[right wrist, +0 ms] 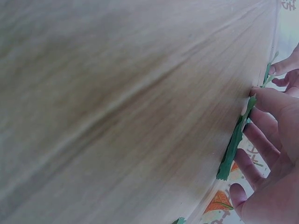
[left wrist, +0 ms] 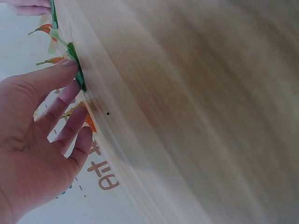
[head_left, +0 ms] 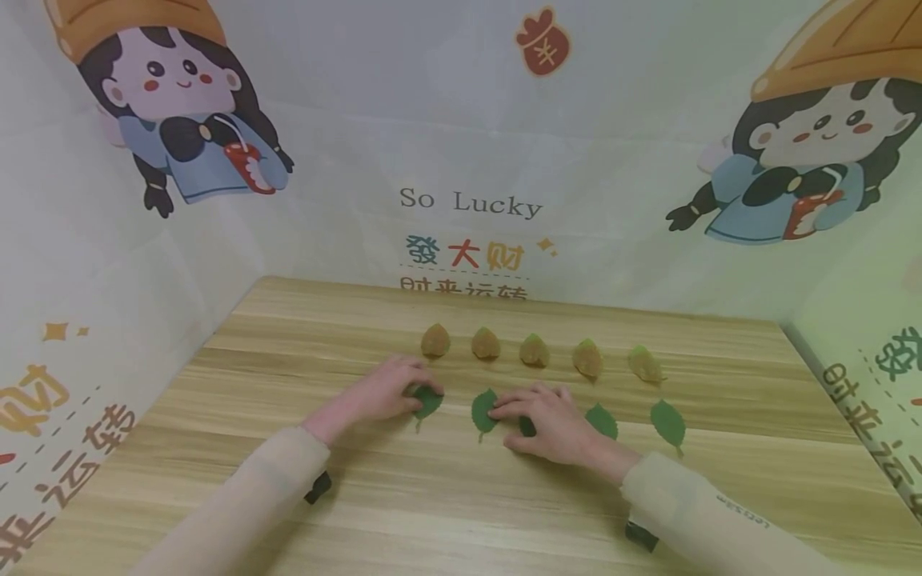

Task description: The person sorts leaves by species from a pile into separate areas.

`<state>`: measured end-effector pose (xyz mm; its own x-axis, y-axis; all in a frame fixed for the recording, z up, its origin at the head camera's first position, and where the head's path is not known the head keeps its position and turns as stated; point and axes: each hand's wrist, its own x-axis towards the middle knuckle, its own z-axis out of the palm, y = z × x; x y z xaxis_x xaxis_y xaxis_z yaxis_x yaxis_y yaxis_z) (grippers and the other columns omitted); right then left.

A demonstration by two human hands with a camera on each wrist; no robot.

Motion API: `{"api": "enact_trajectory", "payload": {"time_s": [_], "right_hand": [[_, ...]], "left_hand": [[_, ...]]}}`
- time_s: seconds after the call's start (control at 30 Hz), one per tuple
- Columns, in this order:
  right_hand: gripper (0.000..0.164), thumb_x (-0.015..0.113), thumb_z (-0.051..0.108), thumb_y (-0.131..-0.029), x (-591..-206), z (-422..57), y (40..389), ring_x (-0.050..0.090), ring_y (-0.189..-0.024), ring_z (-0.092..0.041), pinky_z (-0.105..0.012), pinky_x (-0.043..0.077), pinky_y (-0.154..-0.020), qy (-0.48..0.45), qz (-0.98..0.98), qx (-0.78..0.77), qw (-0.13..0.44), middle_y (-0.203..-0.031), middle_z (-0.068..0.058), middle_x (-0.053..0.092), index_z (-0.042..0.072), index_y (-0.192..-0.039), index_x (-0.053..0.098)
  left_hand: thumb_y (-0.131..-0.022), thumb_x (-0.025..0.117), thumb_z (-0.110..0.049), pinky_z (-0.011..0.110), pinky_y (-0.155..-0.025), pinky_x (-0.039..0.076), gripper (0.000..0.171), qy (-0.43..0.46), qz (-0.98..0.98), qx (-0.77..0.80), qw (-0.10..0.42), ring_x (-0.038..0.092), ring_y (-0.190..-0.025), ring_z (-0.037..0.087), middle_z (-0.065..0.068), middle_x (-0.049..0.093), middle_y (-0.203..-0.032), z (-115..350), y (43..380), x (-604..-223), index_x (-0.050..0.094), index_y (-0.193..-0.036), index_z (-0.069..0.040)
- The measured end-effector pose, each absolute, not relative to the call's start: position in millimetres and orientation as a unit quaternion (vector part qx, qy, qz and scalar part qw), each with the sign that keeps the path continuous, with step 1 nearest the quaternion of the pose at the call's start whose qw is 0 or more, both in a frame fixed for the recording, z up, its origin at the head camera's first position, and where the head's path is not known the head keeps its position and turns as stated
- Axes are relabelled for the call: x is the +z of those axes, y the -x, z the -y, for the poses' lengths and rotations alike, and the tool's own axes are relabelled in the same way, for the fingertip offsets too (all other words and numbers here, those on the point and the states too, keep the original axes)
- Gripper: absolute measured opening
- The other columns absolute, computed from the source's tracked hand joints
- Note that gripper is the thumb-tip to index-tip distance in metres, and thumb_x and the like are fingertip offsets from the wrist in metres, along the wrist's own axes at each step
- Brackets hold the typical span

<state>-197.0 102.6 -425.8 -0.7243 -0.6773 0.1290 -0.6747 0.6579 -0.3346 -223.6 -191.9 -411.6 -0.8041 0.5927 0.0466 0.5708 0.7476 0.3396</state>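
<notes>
Green leaves lie in a row on the wooden table in the head view. My left hand (head_left: 392, 388) is at the leftmost green leaf (head_left: 430, 402), its thumb and forefinger tips touching it, as the left wrist view also shows, while the other fingers stay loosely bent. My right hand (head_left: 551, 424) spreads over the row. Its forefinger touches the edge of the second green leaf (head_left: 483, 412), and its thumb rests lower, near the tabletop. Beneath this hand lies another green leaf (head_left: 527, 426), mostly hidden. Farther right, a green leaf (head_left: 602, 420) is partly covered by the hand.
Behind the green row runs a line of several brownish, green-tipped leaves, including one at the left end (head_left: 435, 342) and one at the right (head_left: 644, 364). The rightmost green leaf (head_left: 668, 422) lies uncovered. A printed cloth (head_left: 346, 176) hangs around the wooden table (head_left: 446, 512).
</notes>
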Motion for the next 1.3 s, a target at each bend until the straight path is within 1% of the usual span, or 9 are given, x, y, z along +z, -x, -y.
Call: {"api": "enact_trajectory", "payload": {"time_s": [0.2, 0.43, 0.7, 0.9, 1.0, 1.3], "right_hand": [[0.038, 0.073, 0.029, -0.087, -425.7, -103.9, 197.6, 0.054, -0.125, -0.029, -0.054, 0.039, -0.095, 0.376, -0.909, -0.181, 0.005, -0.136, -0.001, 0.063, 0.021, -0.124, 0.069], [0.038, 0.073, 0.030, -0.088, -425.5, -105.9, 197.8, 0.054, -0.125, -0.030, -0.055, 0.038, -0.096, 0.383, -0.906, -0.181, 0.008, -0.137, -0.001, 0.063, 0.022, -0.125, 0.068], [0.037, 0.073, 0.030, -0.088, -424.3, -106.6, 198.2, 0.054, -0.124, -0.029, -0.054, 0.037, -0.096, 0.391, -0.903, -0.179, 0.004, -0.137, 0.000, 0.063, 0.023, -0.123, 0.069], [0.037, 0.073, 0.030, -0.088, -426.0, -105.2, 198.8, 0.054, -0.122, -0.027, -0.050, 0.037, -0.095, 0.394, -0.904, -0.169, 0.000, -0.138, 0.001, 0.063, 0.024, -0.124, 0.068], [0.037, 0.072, 0.030, -0.089, -426.8, -104.3, 199.5, 0.054, -0.122, -0.026, -0.049, 0.037, -0.094, 0.398, -0.902, -0.166, 0.000, -0.138, 0.002, 0.062, 0.024, -0.125, 0.068], [0.039, 0.071, 0.025, -0.088, -423.1, -100.3, 200.8, 0.051, -0.126, -0.028, -0.052, 0.036, -0.096, 0.403, -0.899, -0.167, 0.015, -0.140, 0.003, 0.061, 0.025, -0.127, 0.066]], "left_hand": [[-0.082, 0.075, -0.010, 0.050, -0.107, 0.045, 0.034, -0.315, -0.932, 0.176, 0.017, 0.057, -0.119, 0.029, 0.007, 0.067, -0.124, 192.0, 224.5, -413.9, 0.069, -0.116, -0.015], [-0.081, 0.077, -0.012, 0.049, -0.105, 0.047, 0.030, -0.313, -0.934, 0.170, 0.001, 0.061, -0.115, 0.027, 0.005, 0.069, -0.119, 191.2, 223.8, -415.6, 0.070, -0.111, -0.014], [-0.081, 0.078, -0.013, 0.050, -0.102, 0.048, 0.026, -0.292, -0.941, 0.172, 0.005, 0.059, -0.115, 0.029, 0.008, 0.068, -0.123, 189.8, 224.0, -416.8, 0.071, -0.106, -0.015], [-0.081, 0.077, -0.012, 0.047, -0.099, 0.049, 0.025, -0.304, -0.937, 0.170, -0.002, 0.061, -0.108, 0.026, 0.005, 0.070, -0.116, 191.3, 224.5, -417.8, 0.071, -0.105, -0.014], [-0.081, 0.077, -0.012, 0.047, -0.100, 0.049, 0.026, -0.306, -0.937, 0.168, -0.002, 0.061, -0.108, 0.026, 0.005, 0.070, -0.115, 192.1, 224.7, -418.2, 0.071, -0.106, -0.014], [-0.080, 0.077, -0.009, 0.050, -0.100, 0.049, 0.026, -0.316, -0.932, 0.178, -0.004, 0.063, -0.107, 0.027, 0.006, 0.071, -0.112, 194.1, 223.5, -415.6, 0.072, -0.105, -0.012]]}}
